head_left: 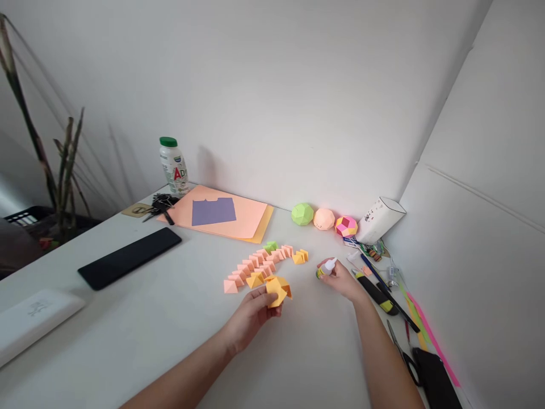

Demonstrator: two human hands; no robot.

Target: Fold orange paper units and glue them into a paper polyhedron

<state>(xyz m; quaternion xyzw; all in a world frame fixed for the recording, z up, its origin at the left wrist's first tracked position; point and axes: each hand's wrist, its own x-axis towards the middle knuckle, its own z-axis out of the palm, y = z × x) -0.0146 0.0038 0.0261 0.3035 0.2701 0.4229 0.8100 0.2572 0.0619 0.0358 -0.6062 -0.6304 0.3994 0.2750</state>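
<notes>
An orange folded paper piece (276,292) is held between the thumb and fingers of my left hand (254,313), above the table. My right hand (340,279) grips a small glue bottle (326,268) with a white nozzle, its tip tilted up to the right. Just beyond my left hand, rows of pink folded paper units (251,266) stand on the table. Orange units (300,257) sit at their right end, another orange unit (255,279) lies close to my left hand, and green ones (271,246) are at the back.
Paper balls (302,214) and a white box (380,220) stand by the wall. Paper sheets (251,218), a bottle (174,167), keys (164,203) and a black slab (131,257) are left. A cutter (375,292), scissors (403,352) and paper strips line the right.
</notes>
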